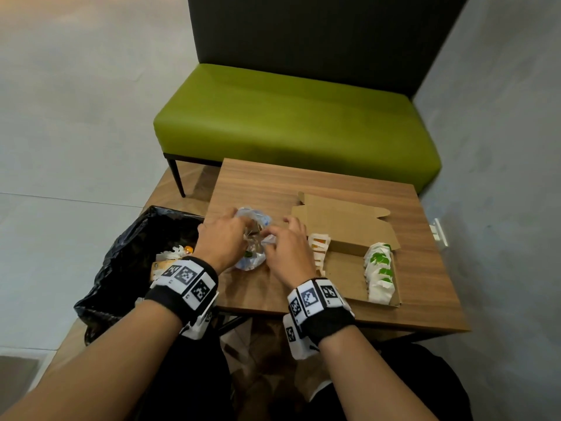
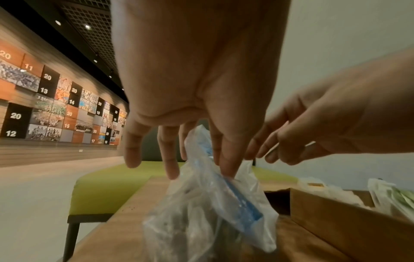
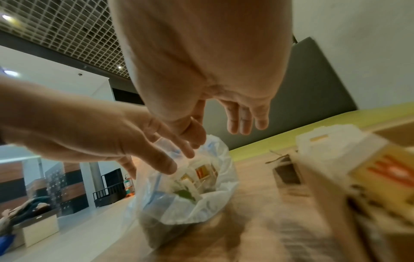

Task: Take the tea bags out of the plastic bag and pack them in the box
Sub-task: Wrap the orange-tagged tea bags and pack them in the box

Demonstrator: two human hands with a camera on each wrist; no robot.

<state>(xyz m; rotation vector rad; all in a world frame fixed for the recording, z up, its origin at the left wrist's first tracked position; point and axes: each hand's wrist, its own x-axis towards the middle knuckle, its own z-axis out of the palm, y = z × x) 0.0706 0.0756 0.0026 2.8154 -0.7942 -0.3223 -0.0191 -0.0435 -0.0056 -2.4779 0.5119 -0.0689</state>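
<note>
Both hands [image 1: 223, 237] at plastic bag [image 1: 253, 259] — tea bags [image 3: 190, 184] inside blurred, grip unclear.

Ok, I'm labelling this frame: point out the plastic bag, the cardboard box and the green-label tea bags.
plastic bag [image 3: 208, 209]: right wrist view, folded-down white rim.
cardboard box [image 1: 346, 278]: head view, bare floor.
green-label tea bags [image 1: 379, 270]: head view, middle of the row.

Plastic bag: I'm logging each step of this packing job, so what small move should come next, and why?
Probably the right hand should dip into the plastic bag and pinch one tea bag. The left hand holds the bag's rim, the mouth gapes open with tea bags showing inside, and the box beside it has bare floor between its two rows.
</note>
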